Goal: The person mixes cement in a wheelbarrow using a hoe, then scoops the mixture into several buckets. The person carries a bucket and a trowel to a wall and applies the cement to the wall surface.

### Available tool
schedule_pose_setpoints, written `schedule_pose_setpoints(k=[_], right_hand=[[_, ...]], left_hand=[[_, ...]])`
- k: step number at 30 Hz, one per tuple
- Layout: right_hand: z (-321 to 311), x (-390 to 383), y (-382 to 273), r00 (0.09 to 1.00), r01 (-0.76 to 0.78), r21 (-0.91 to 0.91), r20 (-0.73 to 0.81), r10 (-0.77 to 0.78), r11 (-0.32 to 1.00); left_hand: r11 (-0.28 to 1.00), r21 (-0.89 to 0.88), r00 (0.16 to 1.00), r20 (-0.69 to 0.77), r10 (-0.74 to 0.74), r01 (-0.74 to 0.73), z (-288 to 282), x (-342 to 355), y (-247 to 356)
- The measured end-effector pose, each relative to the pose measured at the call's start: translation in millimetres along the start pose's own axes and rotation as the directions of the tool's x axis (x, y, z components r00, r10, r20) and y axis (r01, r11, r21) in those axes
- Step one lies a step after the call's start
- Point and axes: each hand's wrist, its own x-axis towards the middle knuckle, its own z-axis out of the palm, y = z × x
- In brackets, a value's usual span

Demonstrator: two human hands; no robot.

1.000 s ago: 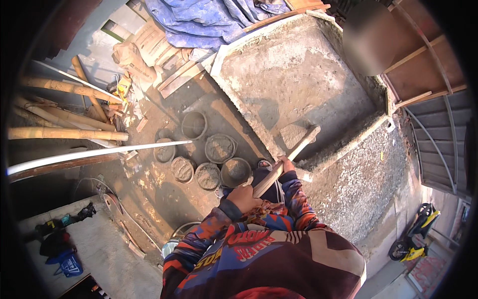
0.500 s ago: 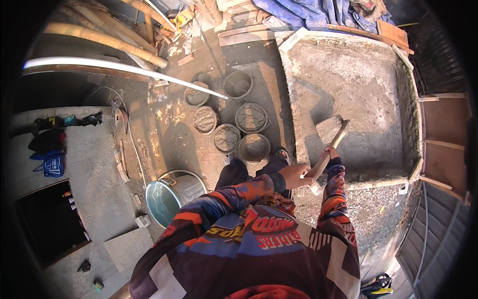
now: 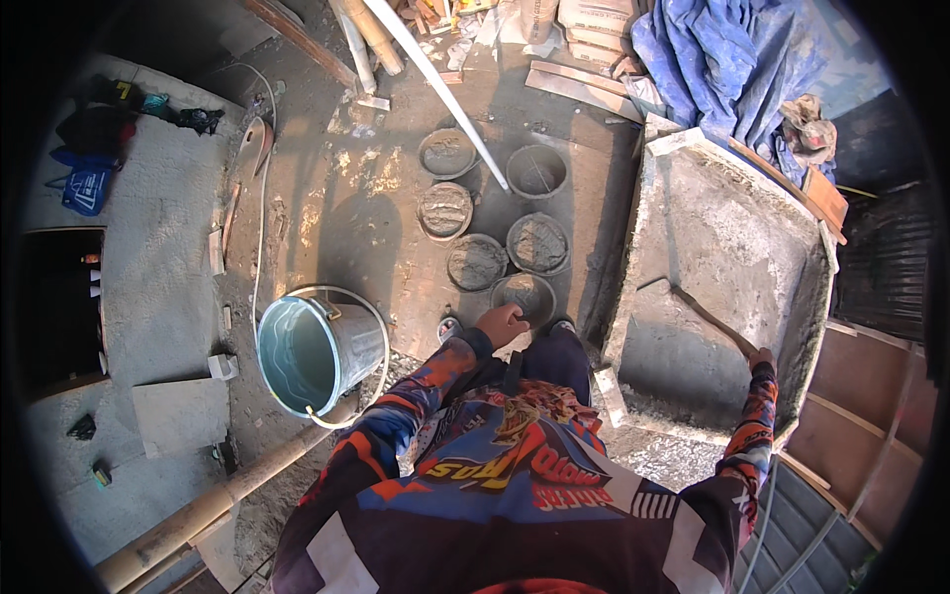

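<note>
My right hand is closed on the wooden handle of a hoe, its metal head inside a rough concrete trough. My left hand, fingers curled, is at the near edge of a small round bucket in front of my feet; what it holds, if anything, is unclear. Behind that bucket stand several more, one full of grey mortar.
A large bucket of water stands left, near a hose and bamboo pole. A concrete ledge with bags lies farther left. A white pipe reaches over the buckets; blue tarpaulin is heaped behind the trough.
My left hand has left the hoe handle and moved left toward the buckets. My right hand has swung rightward with the handle, the head still in the trough. The view has turned.
</note>
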Motion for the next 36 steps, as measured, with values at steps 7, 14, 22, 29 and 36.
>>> schedule_pose_setpoints(k=[7, 14, 22, 29, 36], right_hand=[[-38, -172, -167, 0.964, 0.088, 0.064, -0.256, -0.069, 0.994], [134, -368, -389, 0.685, 0.436, 0.610, 0.252, -0.684, 0.662], [265, -457, -454, 0.458, -0.548, 0.662, 0.749, -0.478, 0.512], [252, -459, -588, 0.403, -0.528, 0.339, 0.907, -0.121, 0.779], [153, -353, -787, 0.676, -0.507, 0.808, 0.589, -0.443, 0.301]], left_hand=[[0.969, -0.209, 0.984, -0.093, -0.155, 0.133, -78, -84, -147], [0.845, -0.411, 0.921, -0.028, -0.388, 0.343, -192, -151, -254], [0.937, -0.238, 0.891, -0.317, -0.325, 0.257, -287, -138, -326], [0.898, -0.275, 0.906, -0.153, -0.394, 0.344, -370, -106, -306], [0.754, -0.475, 0.863, 0.023, -0.504, 0.453, -504, -27, -390]])
